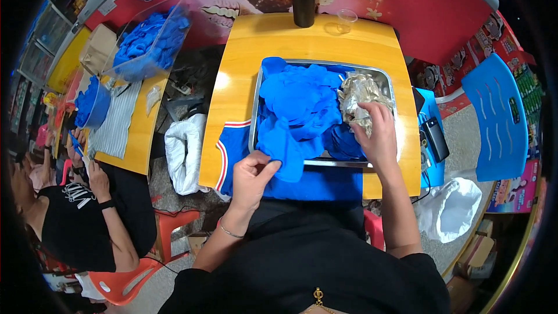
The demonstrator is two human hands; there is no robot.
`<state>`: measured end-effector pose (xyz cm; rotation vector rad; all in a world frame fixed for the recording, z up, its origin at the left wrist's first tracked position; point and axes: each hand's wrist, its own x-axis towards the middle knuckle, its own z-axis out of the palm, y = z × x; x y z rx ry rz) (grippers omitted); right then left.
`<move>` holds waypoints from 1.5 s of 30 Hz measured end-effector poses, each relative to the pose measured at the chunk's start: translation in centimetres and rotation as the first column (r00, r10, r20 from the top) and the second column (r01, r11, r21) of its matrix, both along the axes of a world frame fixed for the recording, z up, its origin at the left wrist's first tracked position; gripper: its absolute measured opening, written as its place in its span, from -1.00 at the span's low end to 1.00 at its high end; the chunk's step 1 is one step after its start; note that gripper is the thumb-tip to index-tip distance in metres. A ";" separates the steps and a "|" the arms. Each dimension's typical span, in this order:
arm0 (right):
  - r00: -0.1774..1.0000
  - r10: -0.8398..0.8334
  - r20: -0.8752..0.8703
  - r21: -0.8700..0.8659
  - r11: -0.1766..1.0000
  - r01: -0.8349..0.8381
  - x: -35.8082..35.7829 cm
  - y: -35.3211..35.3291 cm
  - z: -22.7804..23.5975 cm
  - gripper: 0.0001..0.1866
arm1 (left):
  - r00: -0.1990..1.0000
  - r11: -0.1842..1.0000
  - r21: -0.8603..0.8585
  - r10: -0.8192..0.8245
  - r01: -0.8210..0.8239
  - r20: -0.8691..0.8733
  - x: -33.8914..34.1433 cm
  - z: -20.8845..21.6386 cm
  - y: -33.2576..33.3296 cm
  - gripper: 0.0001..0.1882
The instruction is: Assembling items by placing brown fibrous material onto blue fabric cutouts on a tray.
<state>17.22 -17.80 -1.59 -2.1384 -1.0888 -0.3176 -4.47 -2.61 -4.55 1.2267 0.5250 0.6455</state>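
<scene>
- Currently pinching a loose blue fabric piece [283,151] by its near edge with the left hand [250,179], narrow between thumb and forefinger.
- Holding the right hand [379,134] at a crumpled pale-gold pile [357,90], with thumb and fingers partly spread; cannot tell whether gripping anything there.
- Just left of that pile, within the same metal tray [337,163], leaving a thick blue heap [302,93]; apparently much to handle, with a single blue piece singled out.
- Beneath and nearer, covering part of the worktop [232,52] with a blue garment [302,189] trimmed in red and white.
- Farther left, seeing more blue pieces in a clear bin [136,71] and a blue bowl [103,111], probably also left over.
- Impossible to point to any finished stack; cannot tell the share done.
</scene>
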 end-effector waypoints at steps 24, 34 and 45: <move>0.879 -0.103 -0.466 -0.404 0.908 -0.107 1.4 -2.3 2.2 -0.38 | 0.951 0.854 0.426 -0.228 0.299 -0.210 -0.1 1.0 -1.5 -0.84; 0.910 -0.146 -0.389 -0.465 0.884 -0.057 0.9 -1.9 1.7 -0.40 | 0.969 0.966 0.075 -0.242 0.246 -0.055 -0.6 0.7 -2.4 -0.84; 0.913 -0.071 -0.401 -0.266 0.963 -0.042 1.5 -1.3 1.3 -0.48 | 0.997 0.917 0.393 0.035 -0.062 0.076 0.5 3.5 0.4 -0.84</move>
